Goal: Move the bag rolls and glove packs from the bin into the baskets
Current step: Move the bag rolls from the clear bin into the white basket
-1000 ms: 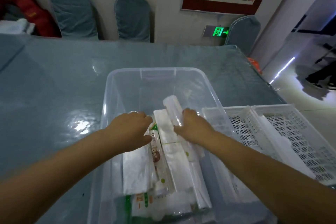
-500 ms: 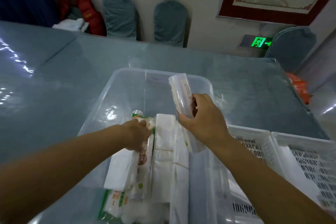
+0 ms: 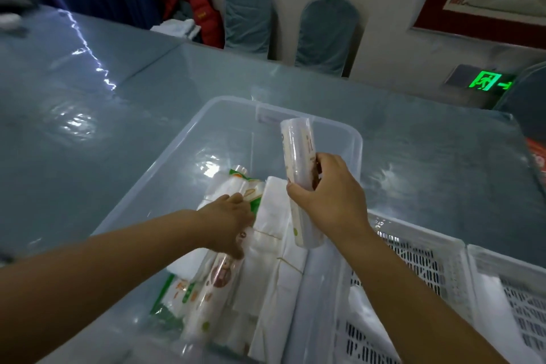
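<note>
A clear plastic bin (image 3: 206,115) stands on the table and holds several bag rolls and glove packs (image 3: 271,248). My right hand (image 3: 331,201) grips a white bag roll (image 3: 297,156) and holds it nearly upright above the bin's right side. My left hand (image 3: 227,221) is down inside the bin, its fingers curled over a printed roll (image 3: 212,284) with green and orange marks. Two white slatted baskets (image 3: 419,263) sit side by side to the right of the bin; a white pack (image 3: 496,307) lies in the right one.
The grey-blue glossy table (image 3: 88,127) spreads to the left and behind the bin. Covered chairs (image 3: 248,18) line the far wall, with a red jacket (image 3: 195,6) beside them. An orange-red item (image 3: 536,159) lies at the table's right edge.
My right hand has lifted the white roll out of the pile and stood it more upright. My left hand stayed low on the printed roll. The view swung left.
</note>
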